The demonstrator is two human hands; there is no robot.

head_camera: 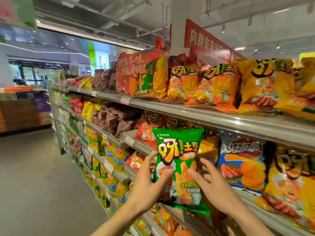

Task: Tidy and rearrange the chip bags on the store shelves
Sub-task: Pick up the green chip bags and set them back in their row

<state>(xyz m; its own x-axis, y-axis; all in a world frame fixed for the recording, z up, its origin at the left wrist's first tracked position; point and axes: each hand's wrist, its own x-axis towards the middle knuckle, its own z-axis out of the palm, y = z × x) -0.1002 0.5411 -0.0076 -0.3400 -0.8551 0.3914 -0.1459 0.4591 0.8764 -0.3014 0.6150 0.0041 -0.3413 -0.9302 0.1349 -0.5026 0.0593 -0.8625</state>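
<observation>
A green chip bag [179,150] stands upright at the front of the second shelf [281,218], in the middle of the view. My left hand [150,181] grips its lower left edge, thumb on the front. My right hand [211,183] rests against its lower right side with fingers spread, some of them behind the bag. Orange bags [184,82] and yellow bags [265,86] line the top shelf [221,116]. A blue bag [242,160] and a yellow bag [293,184] stand to the right of the green one.
Brown bags [115,120] and more yellow bags [88,111] fill the shelves further left. Lower shelves hold yellow and blue packets [110,167]. The grey aisle floor [34,184] lies to the left. A red sign [204,38] hangs above the top shelf.
</observation>
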